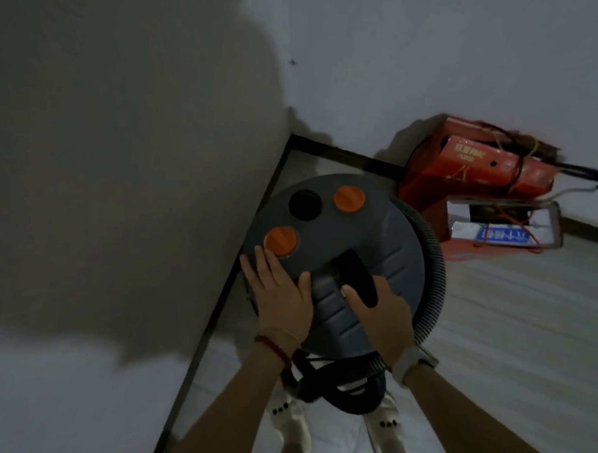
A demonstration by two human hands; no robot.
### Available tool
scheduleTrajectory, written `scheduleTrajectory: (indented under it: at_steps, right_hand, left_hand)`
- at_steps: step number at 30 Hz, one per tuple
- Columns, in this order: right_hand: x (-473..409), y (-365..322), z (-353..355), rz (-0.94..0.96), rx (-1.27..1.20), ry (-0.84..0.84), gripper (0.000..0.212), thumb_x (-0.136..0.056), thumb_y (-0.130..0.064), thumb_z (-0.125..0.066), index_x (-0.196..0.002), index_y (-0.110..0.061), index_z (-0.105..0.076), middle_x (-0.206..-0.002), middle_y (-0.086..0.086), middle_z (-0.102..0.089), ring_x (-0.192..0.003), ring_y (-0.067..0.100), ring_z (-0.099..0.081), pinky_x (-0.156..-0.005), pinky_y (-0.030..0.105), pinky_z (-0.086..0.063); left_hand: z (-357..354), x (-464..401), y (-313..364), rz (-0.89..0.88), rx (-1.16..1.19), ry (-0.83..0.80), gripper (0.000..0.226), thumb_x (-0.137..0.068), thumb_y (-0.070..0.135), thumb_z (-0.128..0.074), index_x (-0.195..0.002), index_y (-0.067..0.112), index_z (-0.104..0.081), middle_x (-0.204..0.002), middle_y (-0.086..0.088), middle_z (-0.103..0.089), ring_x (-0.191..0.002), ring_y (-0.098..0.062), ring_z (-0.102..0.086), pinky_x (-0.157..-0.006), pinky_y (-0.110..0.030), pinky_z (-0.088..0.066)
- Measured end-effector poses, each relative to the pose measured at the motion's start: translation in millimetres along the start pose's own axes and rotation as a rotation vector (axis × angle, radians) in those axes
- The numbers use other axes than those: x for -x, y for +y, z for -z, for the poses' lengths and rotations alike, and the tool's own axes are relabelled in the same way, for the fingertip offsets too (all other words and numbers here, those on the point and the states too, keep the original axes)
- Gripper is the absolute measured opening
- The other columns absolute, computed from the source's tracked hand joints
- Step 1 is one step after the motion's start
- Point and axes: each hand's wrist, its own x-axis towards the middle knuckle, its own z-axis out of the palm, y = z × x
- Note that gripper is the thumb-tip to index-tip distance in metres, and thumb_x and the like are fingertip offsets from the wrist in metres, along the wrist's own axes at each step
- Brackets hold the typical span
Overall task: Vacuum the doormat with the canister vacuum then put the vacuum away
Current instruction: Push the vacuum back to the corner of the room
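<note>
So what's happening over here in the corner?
A person is bent over a round grey canister vacuum that sits in the corner by the wall. The left hand lies flat on its lid near an orange cap; the right hand grips the black carry handle. The ribbed hose curls around the body. It looks like it's being put away.

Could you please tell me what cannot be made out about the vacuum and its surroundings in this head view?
- Canister vacuum body and wheels: hidden beneath its own lid.
- Right hand fingertips: hidden round the black handle.
- Hose far end: hidden behind the arms.
- Red box lettering: too blurred.
- Doormat: not in view.
</note>
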Motion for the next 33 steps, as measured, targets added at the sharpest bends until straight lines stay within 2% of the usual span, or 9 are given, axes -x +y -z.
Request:
scheduleTrajectory:
  at_steps: [2,5,6,8,10,16,23,30,33]
  right_hand:
    - [8,0,-5,-0.041,-0.042,0.062,0.037,-0.086,-0.04,-0.06,-0.105,-0.009,-0.055,-0.085,0.007,-0.063,-0.08,0.03,-0.061,-0.07,0.04,-0.051]
    - [18,-5,-15,-0.119,-0.15,0.123,0.035,-0.087,-0.04,-0.059,-0.107,-0.012,-0.054,-0.088,0.002,-0.06,-0.087,0.028,-0.061,-0.072,0.035,-0.049]
    - [20,-8,-18,-0.134,-0.184,0.151,0.035,-0.087,-0.04,-0.058,-0.107,-0.012,-0.053,-0.091,0.001,-0.06,-0.088,0.027,-0.06,-0.073,0.034,-0.047]
    - [18,-16,-27,-0.147,-0.228,0.199,0.034,-0.087,-0.039,-0.058,-0.105,-0.011,-0.051,-0.09,0.002,-0.06,-0.086,0.027,-0.061,-0.069,0.032,-0.046]
    - [10,-27,-34,-0.148,-0.239,0.221,0.033,-0.088,-0.04,-0.057,-0.101,-0.011,-0.049,-0.083,0.001,-0.06,-0.08,0.028,-0.062,-0.064,0.033,-0.047]
    - [-40,-67,-48,-0.156,-0.36,0.239,0.04,-0.088,-0.044,-0.054,-0.107,-0.009,-0.048,-0.089,0.012,-0.065,-0.077,0.031,-0.063,-0.067,0.046,-0.052]
    - [-119,-106,-39,-0.226,-0.42,0.24,0.04,-0.088,-0.046,-0.052,-0.108,-0.012,-0.045,-0.093,0.012,-0.065,-0.08,0.032,-0.064,-0.068,0.047,-0.054]
    - [-188,-124,-13,-0.211,-0.399,0.252,0.037,-0.09,-0.044,-0.051,-0.102,-0.01,-0.042,-0.092,0.013,-0.064,-0.083,0.032,-0.063,-0.072,0.045,-0.053]
    - [-207,-132,-5,-0.229,-0.388,0.23,0.035,-0.091,-0.044,-0.05,-0.098,-0.013,-0.038,-0.089,0.013,-0.063,-0.08,0.032,-0.063,-0.069,0.045,-0.053]
  left_hand:
    - [2,-6,-4,-0.093,-0.083,-0.004,0.076,-0.098,0.046,-0.008,-0.121,-0.021,-0.036,-0.125,-0.04,-0.048,-0.123,-0.046,-0.023,-0.082,-0.07,-0.043]
    - [11,-21,-6,-0.218,-0.179,-0.035,0.074,-0.094,0.044,-0.023,-0.126,-0.02,-0.038,-0.131,-0.039,-0.043,-0.127,-0.053,-0.026,-0.093,-0.068,-0.038]
    - [15,-27,-5,-0.241,-0.18,-0.079,0.076,-0.092,0.045,-0.026,-0.131,-0.019,-0.033,-0.137,-0.038,-0.035,-0.131,-0.056,-0.022,-0.102,-0.066,-0.03]
    - [24,-42,-7,-0.29,-0.21,-0.123,0.078,-0.093,0.046,-0.029,-0.141,-0.014,-0.013,-0.151,-0.031,-0.011,-0.139,-0.05,-0.002,-0.116,-0.054,-0.007]
    - [33,-63,-8,-0.315,-0.256,-0.151,0.077,-0.094,0.045,-0.027,-0.144,-0.007,0.001,-0.155,-0.021,0.005,-0.142,-0.041,0.012,-0.118,-0.046,0.006]
    - [67,-132,8,-0.323,-0.399,-0.226,0.071,-0.099,0.038,-0.03,-0.145,0.0,0.008,-0.155,-0.013,0.016,-0.142,-0.032,0.018,-0.116,-0.037,0.007]
    - [87,-217,45,-0.342,-0.414,-0.237,0.067,-0.1,0.033,-0.03,-0.146,0.002,0.007,-0.156,-0.012,0.016,-0.143,-0.029,0.017,-0.116,-0.038,0.005]
    - [92,-284,79,-0.341,-0.343,-0.231,0.066,-0.1,0.034,-0.029,-0.147,0.006,0.008,-0.156,-0.007,0.017,-0.143,-0.025,0.017,-0.116,-0.041,0.002]
    - [95,-304,89,-0.357,-0.345,-0.231,0.066,-0.1,0.034,-0.028,-0.146,0.005,0.009,-0.156,-0.008,0.016,-0.143,-0.026,0.018,-0.117,-0.038,0.005]
